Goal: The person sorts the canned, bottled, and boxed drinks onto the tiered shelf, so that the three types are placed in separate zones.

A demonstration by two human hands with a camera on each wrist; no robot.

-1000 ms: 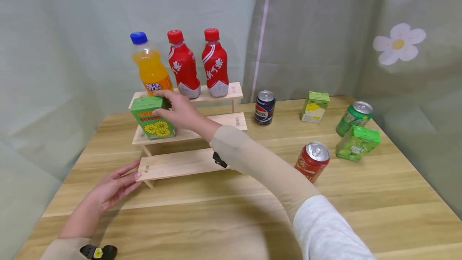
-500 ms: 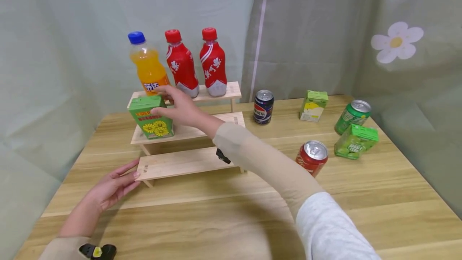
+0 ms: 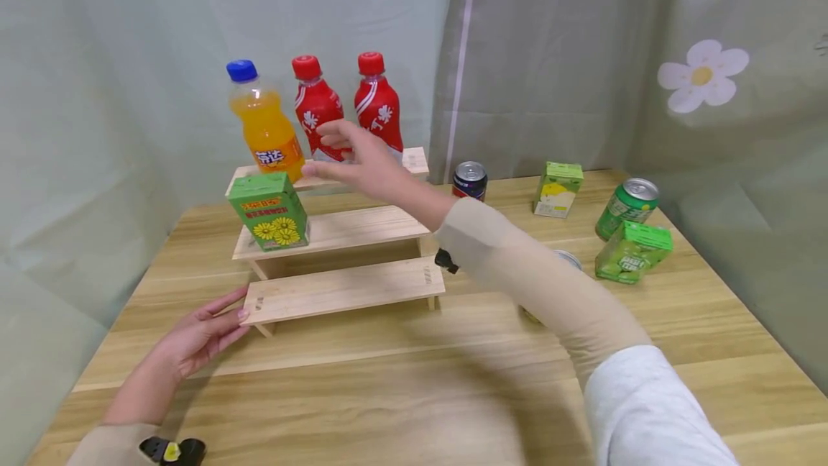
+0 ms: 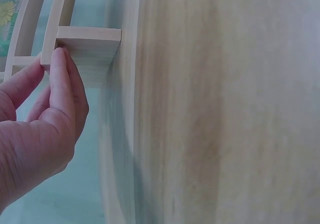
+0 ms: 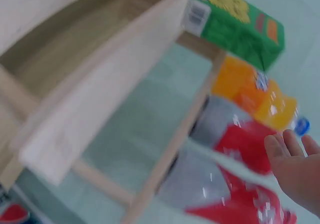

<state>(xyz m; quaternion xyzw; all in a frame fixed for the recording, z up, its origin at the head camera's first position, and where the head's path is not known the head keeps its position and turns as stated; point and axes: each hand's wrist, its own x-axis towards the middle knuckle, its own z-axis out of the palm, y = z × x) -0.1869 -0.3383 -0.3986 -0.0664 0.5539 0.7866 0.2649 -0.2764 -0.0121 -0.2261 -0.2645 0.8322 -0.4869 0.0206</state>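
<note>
A green drink carton with yellow flowers [image 3: 268, 211] stands at the left end of the middle tier of a wooden three-tier rack [image 3: 349, 286]. My right hand [image 3: 371, 167] hangs in the air right of the carton, fingers loosely bent, holding nothing. Behind it on the top tier stand an orange soda bottle with a blue cap [image 3: 265, 124] and two red-capped cola bottles [image 3: 317, 110], partly hidden by the hand. With thumb and fingers, my left hand [image 4: 50, 104] pinches the left end of the rack's lowest tier.
Right of the rack stand a dark blue cola can [image 3: 470, 180], a yellow-green carton [image 3: 558, 189], a green can [image 3: 627, 207] and a green carton [image 3: 634, 252]. My right sleeve mostly covers another can [image 3: 569, 259]. A curtain [image 3: 550, 56] hangs behind the table.
My right hand has let go of the green carton and moved right and up from it. The carton stays on the middle tier. My left hand keeps its place on the rack.
</note>
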